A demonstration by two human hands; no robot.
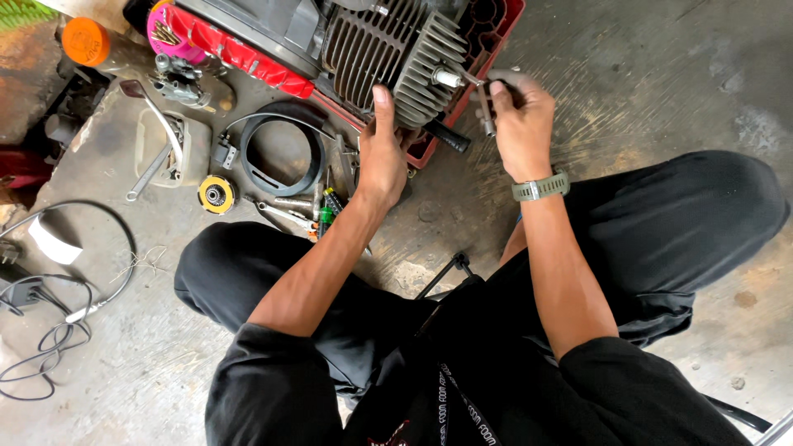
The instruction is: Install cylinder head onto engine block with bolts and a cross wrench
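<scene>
On a stained concrete workshop floor [644, 91], I watch from afar as a seated person in black clothes works at a small engine's grey finned metal cylinder [388, 58], which sits against a red plastic casing [496, 33]. The left hand [382, 157] lies flat against the cylinder's near side, thumb pointing up along the fins, fingers spread around the lower edge rather than closed on anything loose. The right hand [520, 124], with a grey-green wristwatch [541, 187] on its wrist, has its grip closed around a grey metal T-handled socket wrench [486, 103], whose slim shaft reaches left to the white-tipped spark plug [447, 78] jutting from the cylinder's end. A black rubber-covered handle [447, 135] pokes out just below the cylinder, between the two hands.

To the left of the engine, a black rubber ring [281, 149] lies on the floor, with a small yellow round wheel [216, 195] and a silver open-ended spanner [149, 175] beside it. Green-handled screwdrivers [329, 206] rest near the left wrist. An orange round cap [86, 41] stands at the top left, and black cables [58, 339] loop across the floor at the far left.
</scene>
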